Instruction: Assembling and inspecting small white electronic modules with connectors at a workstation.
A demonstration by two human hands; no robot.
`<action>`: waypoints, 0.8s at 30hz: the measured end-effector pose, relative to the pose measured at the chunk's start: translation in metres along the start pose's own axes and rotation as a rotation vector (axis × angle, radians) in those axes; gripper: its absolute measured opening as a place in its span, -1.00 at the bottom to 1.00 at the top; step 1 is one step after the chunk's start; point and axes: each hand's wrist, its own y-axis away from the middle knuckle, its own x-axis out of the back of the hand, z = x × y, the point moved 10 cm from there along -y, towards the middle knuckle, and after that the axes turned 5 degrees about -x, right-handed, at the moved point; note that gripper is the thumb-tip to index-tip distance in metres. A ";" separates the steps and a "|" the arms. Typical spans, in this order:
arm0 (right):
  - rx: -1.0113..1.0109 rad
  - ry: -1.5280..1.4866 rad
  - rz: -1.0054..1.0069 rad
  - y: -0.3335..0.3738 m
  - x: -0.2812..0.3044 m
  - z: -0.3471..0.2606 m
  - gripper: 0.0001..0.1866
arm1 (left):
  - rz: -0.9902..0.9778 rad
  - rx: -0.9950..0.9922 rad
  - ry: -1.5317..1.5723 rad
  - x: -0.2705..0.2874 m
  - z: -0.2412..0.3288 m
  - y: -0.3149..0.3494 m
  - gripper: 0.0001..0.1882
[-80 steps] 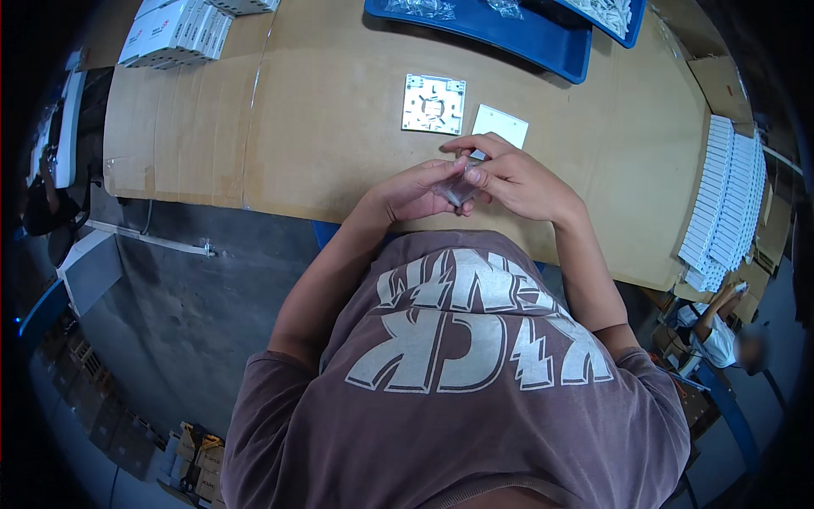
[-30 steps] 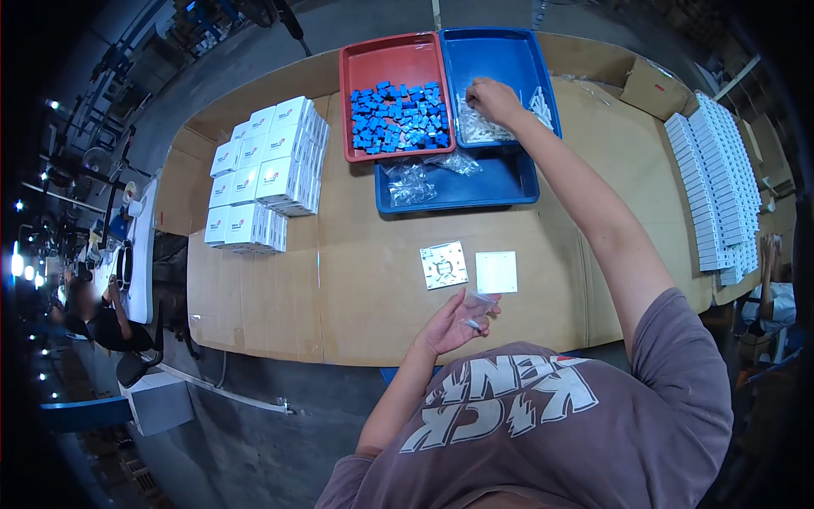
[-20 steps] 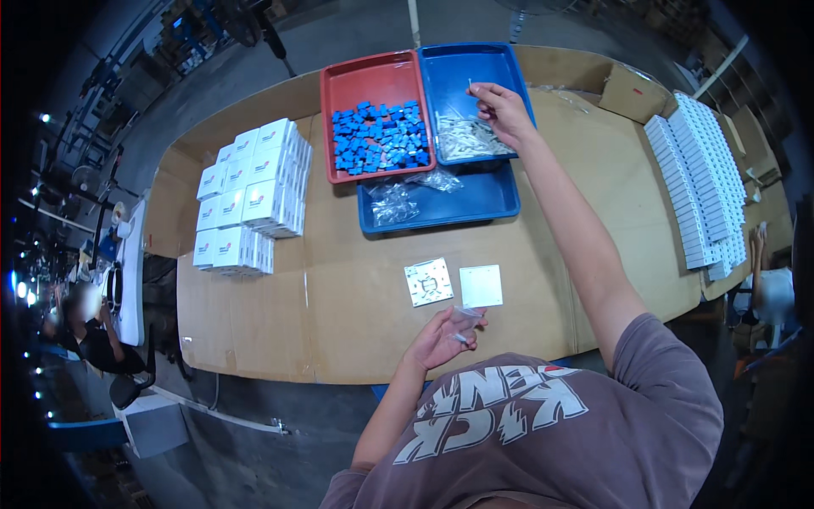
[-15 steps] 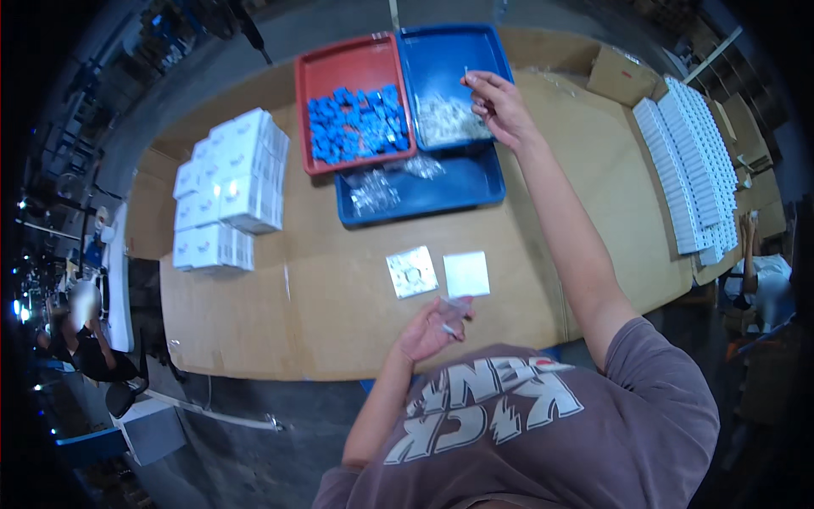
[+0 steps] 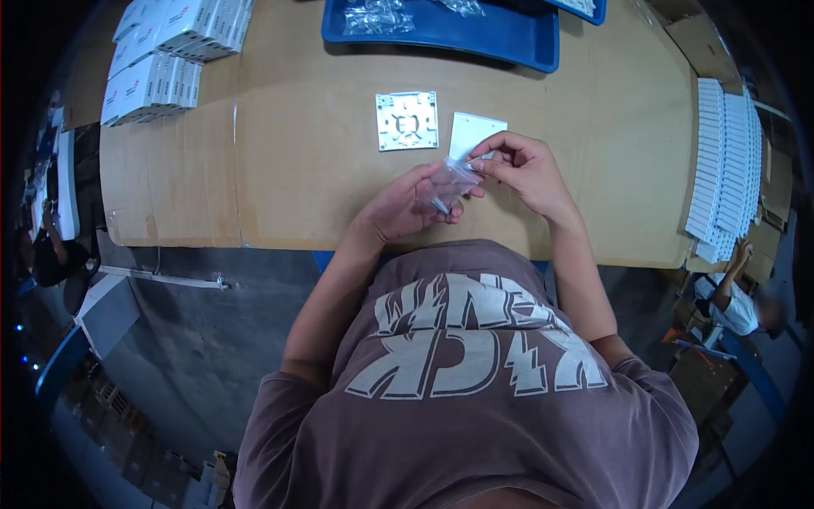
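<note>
Clear plastic bag [image 5: 448,182], small and crumpled, pinched between both hands above the near edge of the cardboard-covered table [image 5: 280,170]. Left hand [image 5: 405,206] curls under it, fingers closed on the lower part of the bag; something small and pale shows inside near those fingers, too small to make out. Right hand [image 5: 524,168] has thumb and forefinger pressed together on the bag's upper edge, just right of the left hand's hold. Whether the right hand also pinches a separate small part there, cannot tell.

Just beyond the grip: a white flat cover plate [image 5: 473,134], partly hidden by the right hand's fingers. Left of that, near but apart from it, a square white base plate [image 5: 407,120] with holes and moulded ribs, lying flat.

Farther beyond the grip: blue tray [image 5: 458,30] holding more clear bags. Far to the left of the hold: stacked white boxes [image 5: 165,47]. Far right: a row of white flat pieces [image 5: 725,165] standing on edge along the table side.
</note>
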 end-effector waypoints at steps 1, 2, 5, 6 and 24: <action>-0.010 -0.003 0.003 0.002 0.000 0.000 -0.84 | 0.016 0.001 -0.014 0.002 -0.001 0.001 -0.35; -0.031 0.105 0.002 0.003 -0.001 -0.002 -0.85 | 0.018 0.006 -0.006 0.003 -0.004 0.002 -0.35; -0.053 0.239 -0.016 0.001 -0.006 -0.012 -0.87 | -0.008 -0.032 -0.011 0.002 -0.001 0.002 -0.36; -0.057 0.262 -0.026 0.000 -0.009 -0.014 -0.87 | -0.021 -0.029 -0.010 -0.001 -0.002 0.001 -0.38; -0.048 0.395 -0.476 -0.012 -0.048 -0.017 -0.89 | -0.125 -0.073 -0.059 -0.005 0.001 -0.001 -0.51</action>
